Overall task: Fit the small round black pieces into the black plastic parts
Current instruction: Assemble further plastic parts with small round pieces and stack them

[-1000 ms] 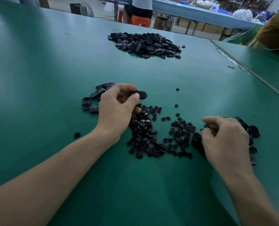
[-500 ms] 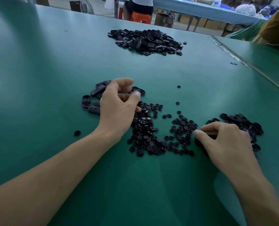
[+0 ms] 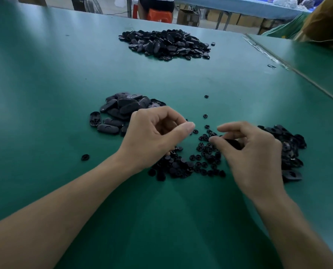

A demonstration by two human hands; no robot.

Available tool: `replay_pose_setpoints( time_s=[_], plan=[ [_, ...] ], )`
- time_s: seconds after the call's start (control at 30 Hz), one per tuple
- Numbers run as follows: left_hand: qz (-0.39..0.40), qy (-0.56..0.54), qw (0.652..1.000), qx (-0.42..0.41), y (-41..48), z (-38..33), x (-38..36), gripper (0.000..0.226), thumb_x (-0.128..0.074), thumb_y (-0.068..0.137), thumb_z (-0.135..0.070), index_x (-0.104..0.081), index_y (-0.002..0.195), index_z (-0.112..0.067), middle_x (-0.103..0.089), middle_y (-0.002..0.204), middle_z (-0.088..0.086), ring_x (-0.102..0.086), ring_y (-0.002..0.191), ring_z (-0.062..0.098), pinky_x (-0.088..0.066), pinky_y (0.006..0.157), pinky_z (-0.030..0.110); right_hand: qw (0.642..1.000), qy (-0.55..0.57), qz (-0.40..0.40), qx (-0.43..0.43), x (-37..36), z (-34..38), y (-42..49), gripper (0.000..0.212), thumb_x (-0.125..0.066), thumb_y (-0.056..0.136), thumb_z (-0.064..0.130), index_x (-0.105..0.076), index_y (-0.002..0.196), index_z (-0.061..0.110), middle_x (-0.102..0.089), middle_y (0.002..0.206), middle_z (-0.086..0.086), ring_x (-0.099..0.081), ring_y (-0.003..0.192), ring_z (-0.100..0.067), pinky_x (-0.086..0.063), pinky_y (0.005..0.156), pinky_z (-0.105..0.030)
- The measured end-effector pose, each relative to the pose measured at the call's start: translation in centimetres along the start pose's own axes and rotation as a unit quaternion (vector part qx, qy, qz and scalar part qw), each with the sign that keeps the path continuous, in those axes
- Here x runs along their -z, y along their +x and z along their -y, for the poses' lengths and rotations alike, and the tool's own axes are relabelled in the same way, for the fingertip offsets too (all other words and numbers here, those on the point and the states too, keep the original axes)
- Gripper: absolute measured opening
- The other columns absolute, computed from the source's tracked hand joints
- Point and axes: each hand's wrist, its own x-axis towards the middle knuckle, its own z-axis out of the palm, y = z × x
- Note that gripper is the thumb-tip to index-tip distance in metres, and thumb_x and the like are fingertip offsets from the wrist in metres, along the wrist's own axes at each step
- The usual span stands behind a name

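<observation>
While the work looks only partly done, the green table [image 3: 45, 94] carries most of it as loose stock; well beyond both sets of fingers lies a big heap [image 3: 165, 44] of black plastic parts, and whether those are fitted or waiting I cannot tell; just past the left fingers sits a smaller pile [image 3: 123, 109] of oval parts, mostly smooth side up, which I judge to be the finished ones; right beside the right fingers, on their outer side, a second pile [image 3: 290, 148] lies hollow side up, probably yet to be filled. The left hand [image 3: 154, 136] hangs over the middle with fingers curled and thumb stretched forward; whether it holds anything I cannot tell; the right hand [image 3: 253, 152] pinches one black part [image 3: 233, 143] between thumb and forefinger, just above the table. Under and between both sets of fingertips spread the small round pieces [image 3: 191, 166], dozens of them, so plenty remains; one stray piece [image 3: 85, 157] lies well to the left of the left fingers. The table top is matt and flat; the parts are hard, slightly glossy, rounded ovals with ribbed hollows; the round pieces are flat discs, some with notched centres.
</observation>
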Motion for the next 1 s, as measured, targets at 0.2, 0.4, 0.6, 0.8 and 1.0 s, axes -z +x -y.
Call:
replay_pose_setpoints(
  time_s=[0.2, 0.4, 0.6, 0.8, 1.0],
  plan=[
    [0.031, 0.037, 0.999, -0.006, -0.1, 0.1, -0.3, 0.033, -0.074, 0.075, -0.048, -0.073, 0.098, -0.024, -0.073, 0.075, -0.001, -0.068, 0.063, 0.031, -0.057, 0.056, 0.038, 0.989, 0.136, 0.018, 0.062, -1.5, 0.8, -0.8, 0.022, -0.079, 0.082, 0.008, -0.074, 0.093, 0.027, -0.074, 0.084, 0.016, -0.072, 0.077, -0.005, -0.057, 0.074, -0.021],
    [0.039, 0.021, 0.999, -0.007, 0.0, 0.1, -0.3, 0.016, -0.074, 0.082, -0.040, -0.074, 0.091, -0.028, -0.074, 0.071, 0.000, -0.069, 0.058, 0.021, -0.059, 0.054, 0.036, 0.966, 0.245, 0.025, 0.077, -2.3, 1.1, -1.0, 0.025, -0.075, 0.083, 0.005, -0.069, 0.088, 0.029, -0.075, 0.096, 0.005, -0.073, 0.089, -0.015, -0.058, 0.080, -0.029],
    [0.020, -0.001, 1.000, -0.005, 0.2, 0.4, -0.2, 0.015, -0.081, 0.082, -0.012, -0.075, 0.091, -0.023, -0.074, 0.075, -0.004, -0.067, 0.065, 0.006, -0.052, 0.061, 0.019, 0.993, 0.099, 0.041, 0.046, -2.1, 0.3, -1.0, 0.028, -0.082, 0.078, 0.013, -0.068, 0.098, 0.026, -0.069, 0.091, 0.006, -0.068, 0.083, -0.006, -0.053, 0.076, -0.015],
    [-0.062, 0.020, 0.998, 0.006, 0.8, 1.0, 0.4, 0.024, -0.077, 0.087, -0.011, -0.074, 0.108, -0.020, -0.071, 0.082, -0.013, -0.071, 0.077, 0.006, -0.061, 0.076, 0.033, 0.979, -0.167, 0.113, 0.022, -1.7, -0.2, -1.0, 0.039, -0.063, 0.085, 0.048, -0.071, 0.115, 0.024, -0.054, 0.101, 0.009, -0.044, 0.105, -0.013, -0.031, 0.088, -0.025],
    [-0.073, -0.038, 0.996, 0.026, 1.1, 1.2, 0.3, 0.015, -0.070, 0.091, -0.003, -0.073, 0.096, -0.016, -0.075, 0.079, 0.000, -0.075, 0.076, 0.017, -0.060, 0.066, 0.028, 0.989, -0.103, 0.104, 0.011, -1.7, -0.3, -0.7, 0.009, -0.073, 0.087, 0.028, -0.077, 0.094, 0.023, -0.061, 0.091, 0.007, -0.056, 0.093, -0.017, -0.042, 0.084, -0.029]
  ],
)
